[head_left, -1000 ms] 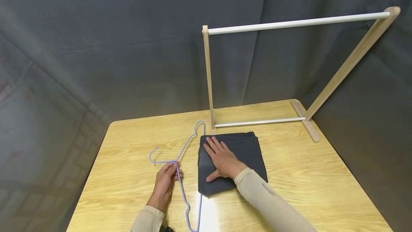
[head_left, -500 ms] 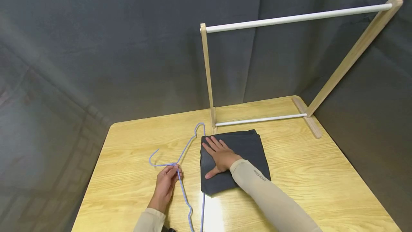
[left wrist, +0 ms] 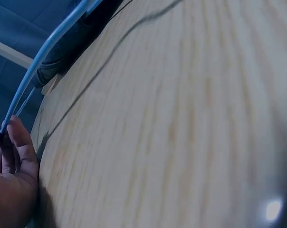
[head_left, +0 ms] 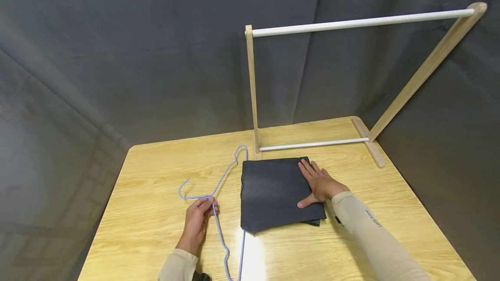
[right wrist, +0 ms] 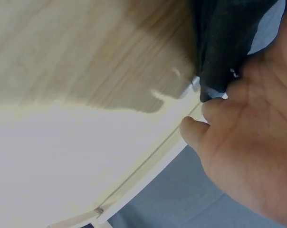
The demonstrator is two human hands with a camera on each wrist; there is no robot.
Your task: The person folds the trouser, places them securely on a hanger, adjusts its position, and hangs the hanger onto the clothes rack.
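Observation:
A thin blue-violet wire hanger (head_left: 226,172) lies on the table with its hook pointing left. My left hand (head_left: 197,220) pinches it just below the hook's neck, thumb and fingertips on the wire. Dark folded cloth (head_left: 269,198) lies across the hanger's long straight bar, hiding that bar's middle. On the cloth's right edge rests my right hand (head_left: 320,185), fingers spread and straight. The left wrist view has the wire rising from the fingertips, with a dark fold of cloth (left wrist: 53,64) behind it. In the right wrist view, the fingers are partly hidden beside the cloth (right wrist: 229,42).
A wooden rack with a white top rail (head_left: 363,23) and a white lower rail (head_left: 312,145) stands at the table's back right. Its left post (head_left: 251,86) is just behind the cloth. Dark grey curtains (head_left: 175,55) surround the wooden table (head_left: 148,203).
My right hand has moved from the cloth's left part to its right edge. A lower layer now peeks out at the cloth's front right. The left hand keeps its pinch on the hanger.

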